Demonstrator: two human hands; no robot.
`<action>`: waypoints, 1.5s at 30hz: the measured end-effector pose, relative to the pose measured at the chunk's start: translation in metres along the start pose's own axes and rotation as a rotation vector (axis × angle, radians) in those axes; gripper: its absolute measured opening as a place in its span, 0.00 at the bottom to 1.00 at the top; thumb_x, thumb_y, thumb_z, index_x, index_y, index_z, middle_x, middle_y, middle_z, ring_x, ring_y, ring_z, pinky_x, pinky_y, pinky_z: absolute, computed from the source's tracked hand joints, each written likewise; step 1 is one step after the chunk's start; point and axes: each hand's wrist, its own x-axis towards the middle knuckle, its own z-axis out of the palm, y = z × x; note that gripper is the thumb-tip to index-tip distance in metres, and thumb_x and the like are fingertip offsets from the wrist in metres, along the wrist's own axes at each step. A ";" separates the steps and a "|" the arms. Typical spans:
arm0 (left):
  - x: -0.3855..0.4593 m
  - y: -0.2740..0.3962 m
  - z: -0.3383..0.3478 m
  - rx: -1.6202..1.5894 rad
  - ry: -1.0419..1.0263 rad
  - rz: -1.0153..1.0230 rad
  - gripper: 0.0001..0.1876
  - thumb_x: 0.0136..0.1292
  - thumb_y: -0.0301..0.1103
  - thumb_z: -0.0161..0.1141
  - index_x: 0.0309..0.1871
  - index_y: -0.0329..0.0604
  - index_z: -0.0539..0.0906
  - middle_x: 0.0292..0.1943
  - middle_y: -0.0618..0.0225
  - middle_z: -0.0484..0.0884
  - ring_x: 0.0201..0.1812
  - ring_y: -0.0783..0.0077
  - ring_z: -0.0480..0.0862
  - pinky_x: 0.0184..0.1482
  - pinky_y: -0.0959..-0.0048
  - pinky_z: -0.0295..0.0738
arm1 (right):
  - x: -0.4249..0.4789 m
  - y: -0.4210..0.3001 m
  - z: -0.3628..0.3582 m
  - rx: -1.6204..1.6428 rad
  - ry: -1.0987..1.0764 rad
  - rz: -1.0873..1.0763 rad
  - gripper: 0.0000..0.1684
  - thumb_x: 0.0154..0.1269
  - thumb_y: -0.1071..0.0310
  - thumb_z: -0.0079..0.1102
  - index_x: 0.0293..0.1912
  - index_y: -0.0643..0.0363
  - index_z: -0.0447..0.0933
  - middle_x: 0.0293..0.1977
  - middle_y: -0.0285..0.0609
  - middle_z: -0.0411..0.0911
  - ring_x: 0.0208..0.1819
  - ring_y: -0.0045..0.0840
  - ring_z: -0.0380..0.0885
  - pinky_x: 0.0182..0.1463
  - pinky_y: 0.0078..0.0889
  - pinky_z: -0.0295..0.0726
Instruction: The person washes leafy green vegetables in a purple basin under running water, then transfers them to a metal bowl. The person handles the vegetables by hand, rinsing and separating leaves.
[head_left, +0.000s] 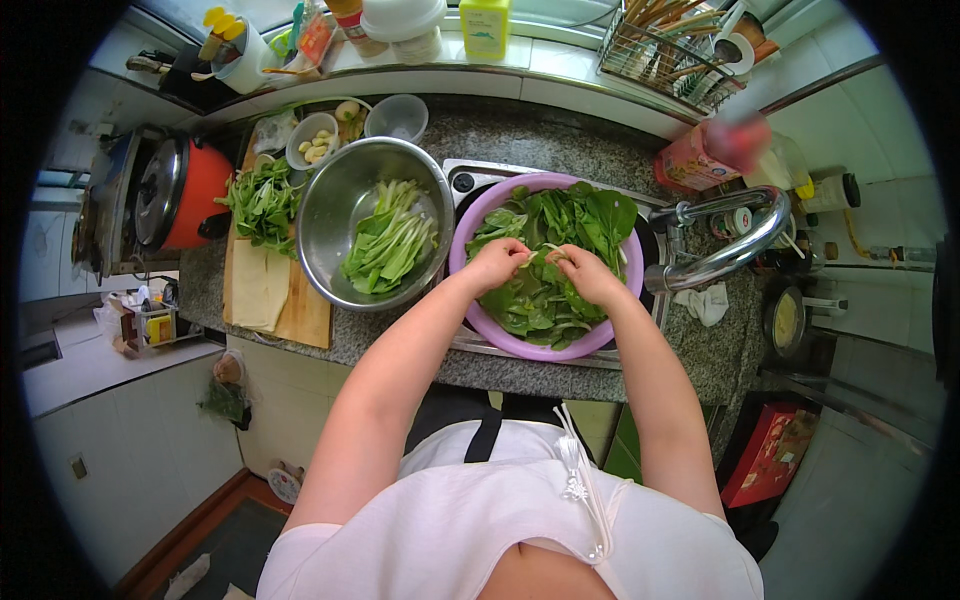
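Note:
A purple plastic basin (495, 196) sits over the sink, full of leafy greens (570, 217) in water. Above its middle, my left hand (498, 264) pinches a pale stem end between thumb and fingers. My right hand (586, 276), close beside it, grips a pale green stem (556, 253) that curls over the fingers. Whether both hands hold the same plant I cannot tell. Left of the basin stands a stainless steel bowl (324, 217). Inside it lies a bundle of greens (390, 240) with their pale stems together.
A chrome faucet (750, 225) arches at the basin's right, near a crumpled white cloth (705, 303). On the left, a wooden cutting board (311, 319) bears more greens (262, 199) and pale flat sheets (259, 285). Behind are a garlic bowl (313, 141) and a clear plastic bowl (397, 118).

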 end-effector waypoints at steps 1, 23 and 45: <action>0.006 -0.005 0.000 0.023 0.022 -0.005 0.11 0.66 0.33 0.57 0.45 0.37 0.82 0.32 0.63 0.83 0.32 0.70 0.82 0.35 0.70 0.76 | 0.004 0.005 0.003 -0.074 0.064 -0.012 0.12 0.70 0.67 0.50 0.46 0.65 0.74 0.39 0.56 0.78 0.43 0.43 0.77 0.48 0.39 0.74; -0.004 0.011 0.022 -0.240 0.180 0.133 0.12 0.71 0.37 0.50 0.44 0.39 0.80 0.23 0.68 0.78 0.26 0.73 0.79 0.31 0.73 0.75 | 0.015 0.017 0.036 0.195 0.222 0.081 0.12 0.70 0.62 0.52 0.40 0.62 0.73 0.27 0.43 0.74 0.32 0.28 0.72 0.38 0.31 0.71; 0.005 -0.024 0.021 -0.075 0.314 -0.086 0.10 0.65 0.25 0.54 0.47 0.38 0.81 0.34 0.59 0.82 0.34 0.67 0.84 0.38 0.68 0.81 | 0.028 0.023 0.054 -0.547 0.246 0.250 0.20 0.72 0.53 0.45 0.38 0.61 0.75 0.34 0.52 0.82 0.35 0.43 0.81 0.41 0.45 0.78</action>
